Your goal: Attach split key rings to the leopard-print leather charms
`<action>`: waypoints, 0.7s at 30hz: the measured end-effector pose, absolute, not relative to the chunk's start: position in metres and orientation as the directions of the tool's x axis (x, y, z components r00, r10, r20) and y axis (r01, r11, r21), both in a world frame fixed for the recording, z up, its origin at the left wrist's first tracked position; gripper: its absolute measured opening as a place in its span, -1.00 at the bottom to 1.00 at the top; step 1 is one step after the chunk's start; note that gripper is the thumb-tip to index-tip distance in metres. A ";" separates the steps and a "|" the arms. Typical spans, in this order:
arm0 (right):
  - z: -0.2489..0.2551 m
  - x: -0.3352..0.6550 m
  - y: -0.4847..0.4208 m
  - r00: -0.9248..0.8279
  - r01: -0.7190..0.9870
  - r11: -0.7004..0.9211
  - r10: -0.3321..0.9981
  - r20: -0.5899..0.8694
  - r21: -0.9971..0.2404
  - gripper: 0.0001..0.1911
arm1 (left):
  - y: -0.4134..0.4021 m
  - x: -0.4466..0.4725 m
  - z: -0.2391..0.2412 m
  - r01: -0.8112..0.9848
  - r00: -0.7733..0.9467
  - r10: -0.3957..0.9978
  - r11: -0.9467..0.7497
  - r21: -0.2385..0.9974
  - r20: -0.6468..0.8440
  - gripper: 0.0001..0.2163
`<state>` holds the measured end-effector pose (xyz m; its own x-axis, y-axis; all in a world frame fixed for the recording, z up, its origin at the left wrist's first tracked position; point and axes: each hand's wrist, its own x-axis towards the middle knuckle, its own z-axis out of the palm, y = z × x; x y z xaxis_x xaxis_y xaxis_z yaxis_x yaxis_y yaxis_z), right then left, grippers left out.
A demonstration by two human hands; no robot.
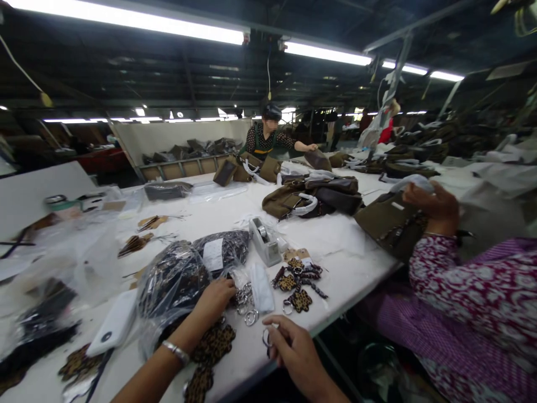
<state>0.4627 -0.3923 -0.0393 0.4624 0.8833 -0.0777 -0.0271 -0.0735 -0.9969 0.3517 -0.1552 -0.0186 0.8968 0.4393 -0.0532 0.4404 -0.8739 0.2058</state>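
Observation:
My right hand [296, 350] is closed at the table's front edge, a metal split ring [266, 337] pinched between thumb and fingers. My left hand [216, 296], a silver bangle on its wrist, reaches to the pile of metal rings [244, 296] beside a small clear bag; its fingers are curled, and what they hold is hidden. Under the left forearm lie leopard-print flower-shaped charms [213, 344]. More leopard-print charms with dark braided cords [300, 285] lie to the right. A plastic bag of dark pieces [174, 280] stands left of my left hand.
A tape dispenser [265, 243] and a white packet [262, 288] stand ahead. A white phone-like object [113, 323] lies left. Olive bags [312, 196] lie farther back. At right, a co-worker's hand [436, 207] grips an olive bag [390, 221]; another person [268, 137] works across the table.

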 end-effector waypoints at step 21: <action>-0.032 0.452 -0.396 0.487 -0.103 -0.027 0.870 -0.074 -0.994 -0.50 | -0.142 0.347 -0.007 0.466 0.834 0.542 -0.791 0.397 0.102 -0.80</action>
